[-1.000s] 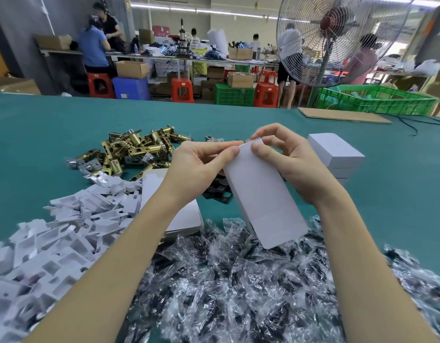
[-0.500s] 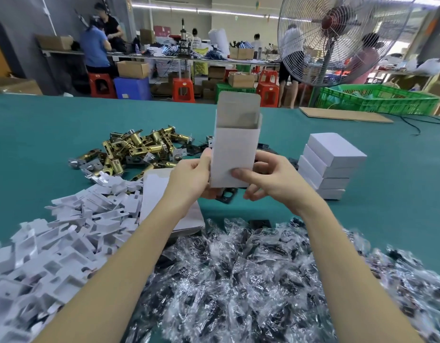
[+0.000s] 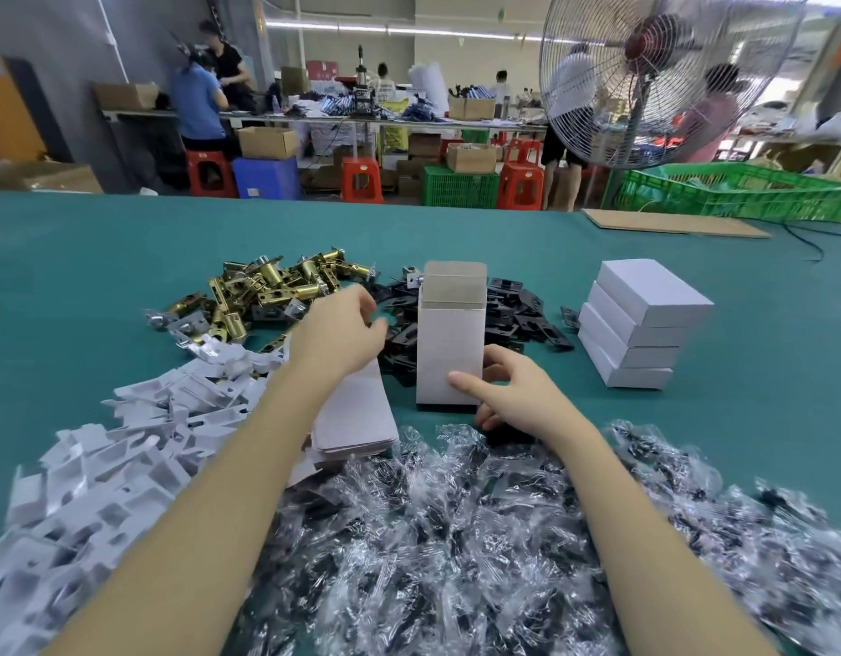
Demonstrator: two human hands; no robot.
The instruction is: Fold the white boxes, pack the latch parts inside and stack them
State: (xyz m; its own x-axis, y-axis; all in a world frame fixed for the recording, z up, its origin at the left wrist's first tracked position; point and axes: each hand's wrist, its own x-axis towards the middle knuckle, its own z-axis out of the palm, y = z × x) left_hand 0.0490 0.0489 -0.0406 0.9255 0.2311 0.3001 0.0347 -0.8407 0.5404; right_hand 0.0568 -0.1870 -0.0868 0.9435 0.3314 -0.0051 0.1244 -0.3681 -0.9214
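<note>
Tabletop [image 3: 125, 239] in teal, spread with parts around one upright white box [image 3: 449, 357], top flap open. Nearest of all, below the box, a wide heap of clear plastic bags [image 3: 456, 537]. Left of the box, white card inserts [image 3: 101, 456], then a pile of flat box blanks [image 3: 357, 414]. Right of the box, well apart, a stack of four closed boxes [image 3: 640, 324]. Behind and left, brass latch parts [image 3: 267, 286]; just behind, black plates [image 3: 517, 314]. Right hand [image 3: 508, 395] gripping the box low down, thumb on its front. Left hand [image 3: 338, 333] hovering beside the box, fingers loosely curled, holding nothing.
</note>
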